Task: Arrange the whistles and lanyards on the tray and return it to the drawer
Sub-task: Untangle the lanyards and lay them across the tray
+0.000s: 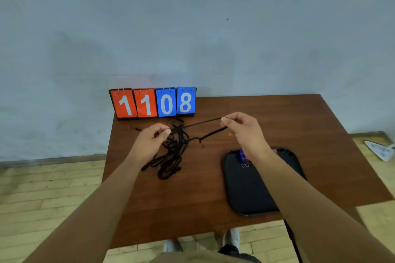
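A tangle of black lanyards [174, 151] lies on the brown table [198, 194], left of centre. My left hand [152, 139] pinches a strand at the top of the tangle. My right hand [241, 128] pinches one lanyard pulled out to the right, its strands [205, 123] stretched between both hands. A black tray [245, 188] sits on the table at the right, under my right forearm. Whistles [242, 156], one blue, with small metal rings [245, 165], lie at the tray's far end, partly hidden by the arm.
A flip scoreboard [154, 102] reading 1108 stands at the table's back edge against the wall. A white object [380, 150] lies on the wooden floor at the right. My shoes [230, 238] show below the table's near edge.
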Demonstrator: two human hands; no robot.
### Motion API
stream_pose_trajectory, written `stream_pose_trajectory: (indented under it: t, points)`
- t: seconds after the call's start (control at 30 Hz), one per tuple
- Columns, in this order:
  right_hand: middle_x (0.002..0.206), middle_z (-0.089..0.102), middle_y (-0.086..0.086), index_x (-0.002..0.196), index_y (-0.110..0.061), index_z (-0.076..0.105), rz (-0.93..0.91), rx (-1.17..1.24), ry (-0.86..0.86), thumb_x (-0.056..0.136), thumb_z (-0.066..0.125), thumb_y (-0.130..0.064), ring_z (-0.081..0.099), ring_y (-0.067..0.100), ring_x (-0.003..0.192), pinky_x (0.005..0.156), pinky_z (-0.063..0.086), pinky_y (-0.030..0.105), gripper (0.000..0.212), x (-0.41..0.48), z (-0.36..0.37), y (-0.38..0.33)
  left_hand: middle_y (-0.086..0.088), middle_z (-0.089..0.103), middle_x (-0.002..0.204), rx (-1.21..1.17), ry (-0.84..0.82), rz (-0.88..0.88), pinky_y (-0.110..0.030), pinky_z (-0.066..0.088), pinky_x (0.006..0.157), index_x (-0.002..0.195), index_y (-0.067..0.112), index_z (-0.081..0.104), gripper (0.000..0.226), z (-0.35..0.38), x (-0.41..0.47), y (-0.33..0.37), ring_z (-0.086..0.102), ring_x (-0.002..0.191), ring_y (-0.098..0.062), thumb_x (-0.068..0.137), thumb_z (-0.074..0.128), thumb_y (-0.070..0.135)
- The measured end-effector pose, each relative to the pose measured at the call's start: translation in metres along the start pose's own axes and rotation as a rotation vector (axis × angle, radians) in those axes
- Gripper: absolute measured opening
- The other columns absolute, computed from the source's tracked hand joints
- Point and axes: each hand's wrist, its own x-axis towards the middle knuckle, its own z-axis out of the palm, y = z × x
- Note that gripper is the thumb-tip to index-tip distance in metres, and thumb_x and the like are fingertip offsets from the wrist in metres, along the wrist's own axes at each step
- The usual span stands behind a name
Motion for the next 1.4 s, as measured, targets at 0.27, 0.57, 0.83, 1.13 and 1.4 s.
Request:
stream_pose_trajectory:
  t: [0.27,0.57,0.83,1.13,1.4]
  points:
    - [0.08,0.075,0.005,0.097,-0.007,0.072,-0.026,0.092,0.021,0.096,0.065,-0.018,0.067,0.016,0.083,0.092,0.054,0.042,0.013,-0.013,-0.026,-0.009,0.01,0.067,0.112,0.124,-0.03,-0.046,-0.023,0.043,0.082,0.109,0.031,0.065,0.015,-0.012,0.005,0.039,0.06,0.105,-0.008,0.103,0.052,0.029]
    - [0.077,0.071,0.012,0.094,-0.006,0.07,-0.185,0.114,-0.226,0.095,0.066,-0.015,0.062,0.031,0.072,0.075,0.056,0.046,0.01,-0.031,0.002,-0.06,0.011,0.072,0.116,-0.217,-0.387,0.173,-0.028,0.041,0.102,0.122,0.032,0.064,0.025,0.031,-0.028,0.096,0.063,0.116,-0.003,0.098,0.06,0.033]
    - [0.073,0.068,0.009,0.092,-0.006,0.065,-0.109,0.373,-0.021,0.097,0.063,-0.01,0.062,0.023,0.072,0.06,0.05,0.03,0.007,-0.017,-0.04,-0.077,0.0,0.061,0.07,-0.146,-0.303,0.006,-0.025,0.043,0.087,0.095,0.018,0.07,0.032,0.041,-0.037,0.055,0.063,0.072,-0.002,0.106,0.044,0.032]
    - [0.103,0.072,0.004,0.104,-0.009,0.07,0.128,-0.136,0.098,0.088,0.069,-0.007,0.066,0.02,0.1,0.094,0.054,0.038,0.016,-0.007,-0.053,-0.006,0.002,0.065,0.074,-0.237,-0.245,0.029,-0.032,0.047,0.08,0.078,0.021,0.063,0.033,0.032,-0.042,0.063,0.058,0.073,-0.01,0.105,0.048,0.031]
    - [0.118,0.072,-0.009,0.122,-0.028,0.069,-0.101,-0.095,-0.37,0.096,0.065,-0.027,0.068,0.008,0.108,0.097,0.055,0.034,0.026,-0.039,-0.023,0.014,0.006,0.064,0.07,-0.096,-0.312,0.084,-0.025,0.048,0.077,0.091,0.012,0.066,0.034,0.034,-0.041,0.101,0.06,0.066,-0.001,0.103,0.049,0.039]
